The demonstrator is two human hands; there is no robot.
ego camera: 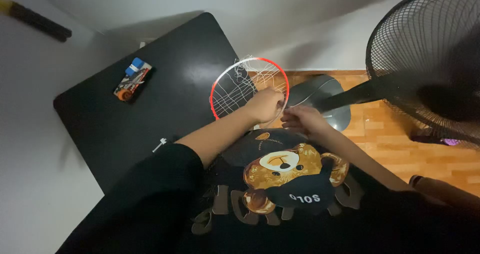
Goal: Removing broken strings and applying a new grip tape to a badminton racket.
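Gripping the lower right part of a red-framed racket head (pixel 235 79), the left hand (pixel 265 105) has its fingers curled around the rim and into the white strings (pixel 235 91), so the hand is closed on the frame. Just beside it, the right hand (pixel 302 120) has its fingers pinched together low against the bottom edge of the racket head; they seem to hold a thin strand of string, though the strand itself is too fine to make out clearly. The two hands nearly touch. The strings across the racket head look loose and uneven, with frayed ends sticking up at the top of the rim. The racket head hangs over the near right corner of a black table (pixel 125 129), partly above the tabletop and partly past its right edge over a wooden floor (pixel 400 144). Both bare forearms run back toward the person's black shirt (pixel 280 184), which carries a brown bear picture on the chest. On the table, near its far left edge and well apart from the hands, lies a small flat packet in blue, white and orange (pixel 133 79). A small white object (pixel 160 145) rests near the table's near edge, close to the left sleeve. To the right stands a black pedestal fan (pixel 425 59), its round grey base (pixel 322 96) on the floor just behind the hands.
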